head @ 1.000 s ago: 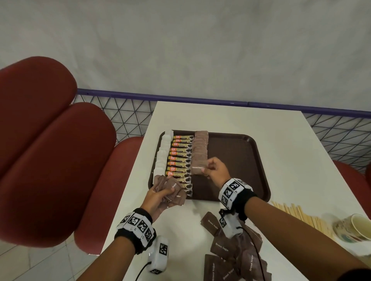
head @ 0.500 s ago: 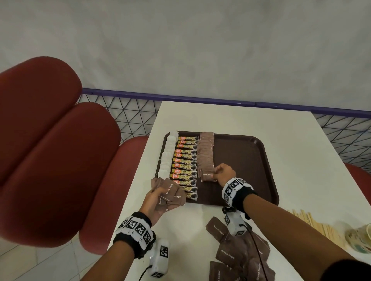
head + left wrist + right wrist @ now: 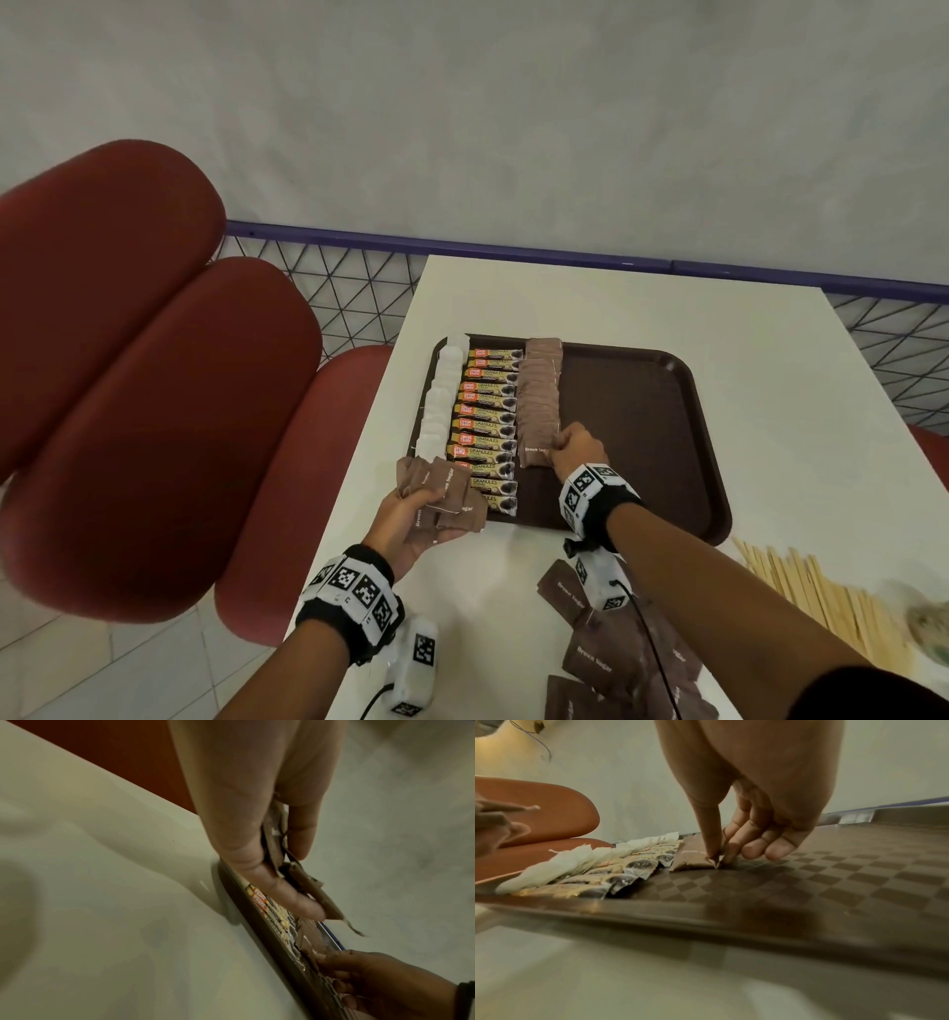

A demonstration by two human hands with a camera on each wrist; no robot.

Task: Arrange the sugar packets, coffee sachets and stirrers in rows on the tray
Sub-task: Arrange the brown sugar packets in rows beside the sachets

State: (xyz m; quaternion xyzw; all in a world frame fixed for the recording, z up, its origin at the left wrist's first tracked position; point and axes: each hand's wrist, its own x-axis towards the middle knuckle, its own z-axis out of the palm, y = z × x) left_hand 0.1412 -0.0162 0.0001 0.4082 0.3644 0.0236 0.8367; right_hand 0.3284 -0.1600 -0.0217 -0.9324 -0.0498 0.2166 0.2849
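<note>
A dark brown tray holds three rows: white sugar packets at the left, coffee sachets, then brown sugar packets. My right hand pinches the right corner of the nearest brown sugar packet, which lies on the tray at the near end of its row. My left hand grips a fanned bunch of brown sugar packets over the tray's near left corner. Wooden stirrers lie on the table at the right.
Several loose brown sugar packets are scattered on the white table under my right forearm. A paper cup stands at the right edge. Red seats sit left of the table, with a wire fence behind.
My right hand has lowered a brown sugar packet onto the near end of the brown row and still pinches its corner. The left hand has kept its bunch in place.
</note>
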